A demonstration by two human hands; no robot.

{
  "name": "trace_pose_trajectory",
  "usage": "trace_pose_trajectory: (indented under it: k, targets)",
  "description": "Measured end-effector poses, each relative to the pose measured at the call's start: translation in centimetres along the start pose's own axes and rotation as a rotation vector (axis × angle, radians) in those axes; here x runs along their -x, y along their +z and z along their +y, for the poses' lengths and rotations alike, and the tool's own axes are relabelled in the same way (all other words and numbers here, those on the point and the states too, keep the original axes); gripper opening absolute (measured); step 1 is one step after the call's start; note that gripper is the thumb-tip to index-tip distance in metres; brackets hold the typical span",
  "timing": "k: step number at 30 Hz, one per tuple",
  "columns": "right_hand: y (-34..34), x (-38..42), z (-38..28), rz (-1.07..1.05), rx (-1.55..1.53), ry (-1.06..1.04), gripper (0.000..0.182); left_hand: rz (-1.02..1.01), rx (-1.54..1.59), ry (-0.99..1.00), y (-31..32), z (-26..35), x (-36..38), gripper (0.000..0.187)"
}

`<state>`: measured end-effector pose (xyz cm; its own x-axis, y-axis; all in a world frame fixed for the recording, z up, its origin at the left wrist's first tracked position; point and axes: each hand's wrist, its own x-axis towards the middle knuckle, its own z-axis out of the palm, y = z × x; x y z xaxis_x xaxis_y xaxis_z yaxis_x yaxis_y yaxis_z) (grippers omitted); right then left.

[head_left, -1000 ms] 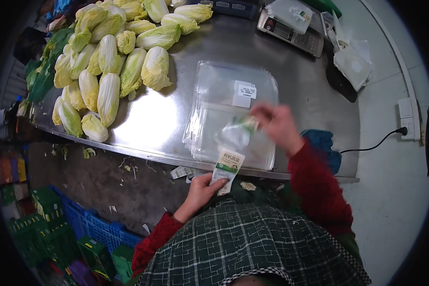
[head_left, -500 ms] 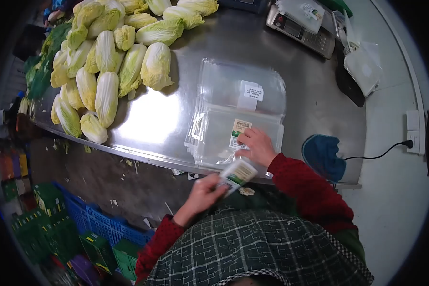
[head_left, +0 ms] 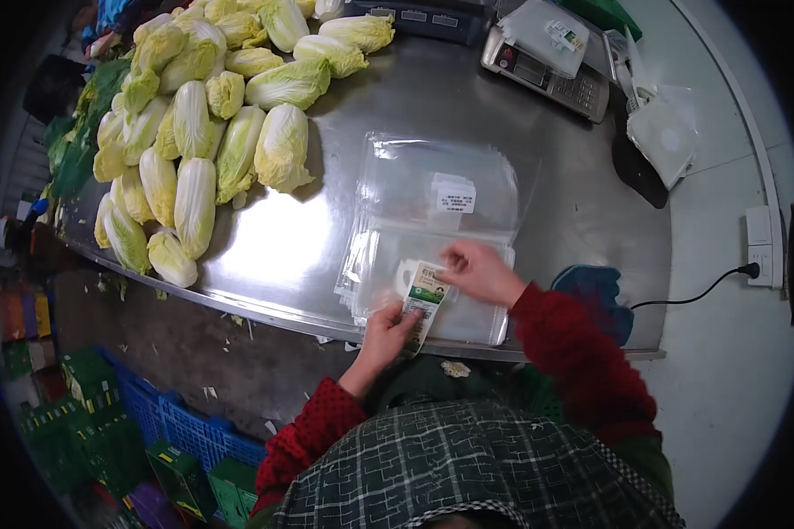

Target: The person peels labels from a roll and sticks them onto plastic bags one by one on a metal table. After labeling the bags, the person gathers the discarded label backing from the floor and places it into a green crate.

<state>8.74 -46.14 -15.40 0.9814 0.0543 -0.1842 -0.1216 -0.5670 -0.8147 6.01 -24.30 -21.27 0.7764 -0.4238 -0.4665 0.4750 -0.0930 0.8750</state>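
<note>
My left hand [head_left: 385, 339] grips a stack of printed green-and-white labels [head_left: 427, 293] over the near edge of the metal table. My right hand [head_left: 483, 271] is closed in a pinch at the upper right edge of these labels, thumb against forefinger. Beneath both hands lies a fanned pile of clear plastic bags [head_left: 388, 181]. A white printed label [head_left: 455, 196] shows on the bags farther up. Part of the nearest bag is hidden by my hands and the labels.
Napa cabbages [head_left: 195, 204] are heaped on the metal table [head_left: 326, 238] at the left. A scale [head_left: 547, 75] with bags on it stands at the back right. A blue cloth-like item [head_left: 591, 295] lies right of my sleeve. Green crates [head_left: 93, 379] and a blue crate [head_left: 181, 414] sit below left.
My left hand has raised the labels up over the bags. My right hand has left the bag's surface and closed at the labels' upper edge. The view has shifted slightly.
</note>
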Motion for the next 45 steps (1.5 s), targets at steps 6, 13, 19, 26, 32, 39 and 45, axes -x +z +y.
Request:
trace_pose_trajectory:
  k: [6,13,19,26,32,39,45]
  targets:
    - [1.8,3.4,-1.7,-0.080,-0.310,0.101,0.013,-0.045,-0.254,0.351,0.0,3.5,-0.1,0.022]
    - [-1.4,2.1,-3.1,0.256,-0.171,-0.017,0.015,0.010,-0.305,0.030,-0.6,2.2,5.6,0.020]
    - [1.8,-1.8,1.2,0.024,0.194,-0.008,0.045,-0.022,-0.092,0.026,-1.6,1.8,7.8,0.018]
    - [2.5,0.8,0.6,0.077,0.514,-0.198,0.041,-0.069,-0.249,0.240,-2.7,2.6,7.5,0.018]
    - [4.1,1.3,3.4,0.044,0.221,-0.166,0.016,-0.274,-0.460,0.332,-0.1,3.8,4.2,0.016]
    - [-10.7,-3.5,-4.2,0.139,-0.283,-0.145,0.017,-0.047,-0.123,0.010,0.1,0.9,1.7,0.021]
    - [2.2,2.6,-0.2,-0.088,-0.330,0.149,0.017,0.021,-0.446,0.277,-0.7,1.3,1.6,0.021]
